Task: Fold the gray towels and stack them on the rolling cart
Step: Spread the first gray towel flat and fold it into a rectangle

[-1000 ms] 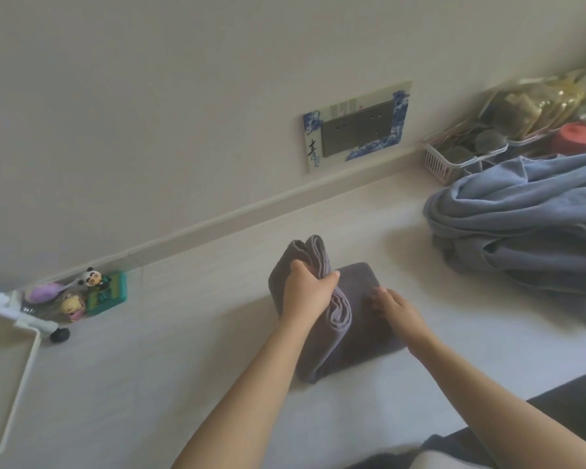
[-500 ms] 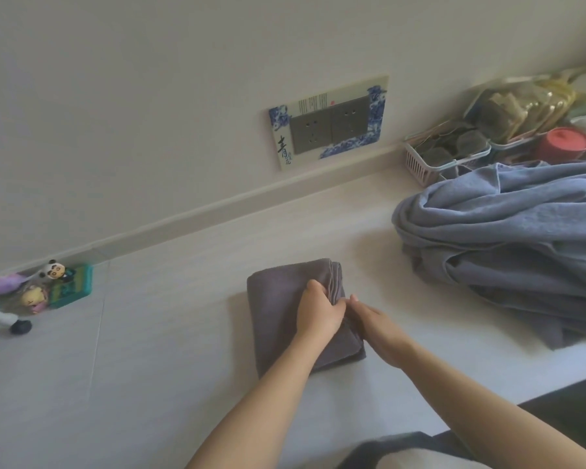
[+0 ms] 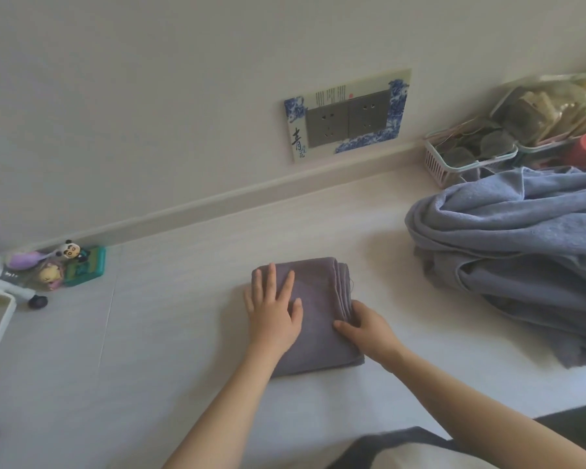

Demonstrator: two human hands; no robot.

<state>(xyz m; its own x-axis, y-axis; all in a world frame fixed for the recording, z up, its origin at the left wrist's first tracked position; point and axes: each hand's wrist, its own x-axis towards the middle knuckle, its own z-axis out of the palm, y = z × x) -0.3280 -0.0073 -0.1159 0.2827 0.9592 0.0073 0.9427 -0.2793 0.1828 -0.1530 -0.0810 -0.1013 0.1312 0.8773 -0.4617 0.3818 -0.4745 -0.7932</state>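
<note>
Already folded into a thick rectangle, the gray towel (image 3: 318, 309) lay flat on the pale bench (image 3: 183, 333) near the wall. Left hand (image 3: 273, 308) pressed flat on its top, its grip wide with fingers spread. Right hand (image 3: 366, 328) held the towel's layered right edge, grip narrow with the thumb on top. A heap of blue-gray towels (image 3: 521, 252) lay well apart to the right.
</note>
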